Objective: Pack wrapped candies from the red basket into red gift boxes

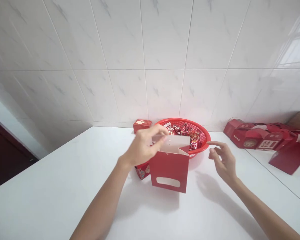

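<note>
A red paper box (168, 170) with an open top, white inside and a pale oval patch low on its front, is held up over the white table. My left hand (146, 143) grips its upper left edge between thumb and fingers. Behind the box stands a red plastic basket (207, 135) with wrapped candies (186, 130) in it. To the right of the basket my right hand (222, 160) is raised, its fingers apart and nothing between them. The box and left hand hide part of the basket.
A small red box (142, 125) stands by the wall, left of the basket. Another patterned red box (143, 171) is partly hidden behind the held box. Several red boxes (257, 136) lie at the right along the tiled wall (165, 93).
</note>
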Demonstrator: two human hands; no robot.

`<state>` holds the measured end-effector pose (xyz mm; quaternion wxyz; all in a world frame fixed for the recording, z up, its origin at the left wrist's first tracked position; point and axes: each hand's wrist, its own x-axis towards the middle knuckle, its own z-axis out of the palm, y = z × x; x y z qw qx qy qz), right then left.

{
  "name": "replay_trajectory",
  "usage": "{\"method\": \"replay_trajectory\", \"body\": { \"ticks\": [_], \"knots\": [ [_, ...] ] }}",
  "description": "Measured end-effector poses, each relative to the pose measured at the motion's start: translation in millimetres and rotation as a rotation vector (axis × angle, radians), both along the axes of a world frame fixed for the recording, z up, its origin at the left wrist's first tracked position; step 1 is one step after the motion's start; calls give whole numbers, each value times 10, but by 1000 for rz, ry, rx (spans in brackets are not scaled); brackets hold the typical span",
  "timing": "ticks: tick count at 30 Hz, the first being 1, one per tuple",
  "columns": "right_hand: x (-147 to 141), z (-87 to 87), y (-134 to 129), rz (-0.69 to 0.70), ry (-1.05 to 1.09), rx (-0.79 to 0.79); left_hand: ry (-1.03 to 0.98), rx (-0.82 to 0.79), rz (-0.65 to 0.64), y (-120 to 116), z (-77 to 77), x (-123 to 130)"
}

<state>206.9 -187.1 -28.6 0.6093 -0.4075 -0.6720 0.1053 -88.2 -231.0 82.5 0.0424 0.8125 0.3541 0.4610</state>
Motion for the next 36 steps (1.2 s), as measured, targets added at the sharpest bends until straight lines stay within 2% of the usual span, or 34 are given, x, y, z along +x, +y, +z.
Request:
{"method": "replay_trajectory", "body": {
  "ticks": [2, 5, 8, 13, 16, 18, 22, 25, 28, 32, 36],
  "knots": [
    [-126, 31, -94, 164, 3, -24, 74, -88, -111, 68, -130, 172],
    [-264, 77, -200, 332, -46, -54, 125, -197, -145, 141, -277, 356],
    [-387, 87, -251, 383, -73, -136, 111, -352, -128, 174, -328, 420],
    [-530, 46, -226, 433, -51, -332, 173, -713, -120, 228, -340, 329],
    [-504, 121, -122, 487, -94, -362, 145, -827, -116, 253, -351, 293],
    [-449, 231, 17, 463, -82, -347, 113, -835, -117, 247, -347, 321],
    [-346, 440, 455, 285, -10, -338, 46, -806, -54, 174, -319, 503],
    [-333, 477, 800, 216, -9, -345, 49, -812, -4, 120, -291, 626],
    [-361, 430, 1040, 163, -20, -439, 16, -804, 17, 180, -228, 610],
    [-385, 345, 1171, 150, -30, -602, -22, -716, 34, 571, -122, 441],
    [-376, 311, 1195, 169, -78, -649, 200, -682, 80, 1121, -161, 415]
  ]
}}
